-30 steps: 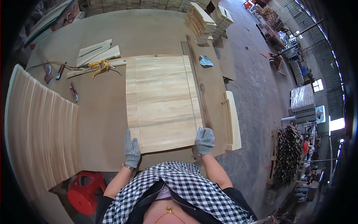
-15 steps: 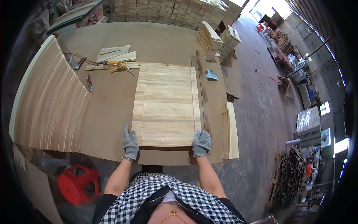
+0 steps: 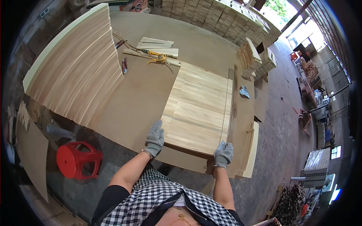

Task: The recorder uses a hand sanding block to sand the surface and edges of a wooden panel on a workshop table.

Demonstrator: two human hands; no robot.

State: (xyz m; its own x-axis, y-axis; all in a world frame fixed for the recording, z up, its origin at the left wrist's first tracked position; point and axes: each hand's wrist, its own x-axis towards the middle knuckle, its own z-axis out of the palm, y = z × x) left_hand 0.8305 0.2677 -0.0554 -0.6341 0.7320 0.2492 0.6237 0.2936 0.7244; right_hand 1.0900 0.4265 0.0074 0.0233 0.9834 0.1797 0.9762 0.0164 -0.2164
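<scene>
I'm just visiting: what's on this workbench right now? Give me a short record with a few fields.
Place: a wood workshop, large brown worktable
Left hand: gloved, on the near left corner of the wooden panel
Right hand: gloved, gripping the panel's near right corner
Panel: pale glued boards, lying flat on the table
Left of it: fanned stack of pale boards
Far side: yellow-handled tool
Floor: red stool

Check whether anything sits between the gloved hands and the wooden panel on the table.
Nothing visible does. The left hand lies on the near left corner of the wooden panel, and the right hand grips its near right corner. The yellow tool and loose boards lie beyond the panel's far end.
</scene>
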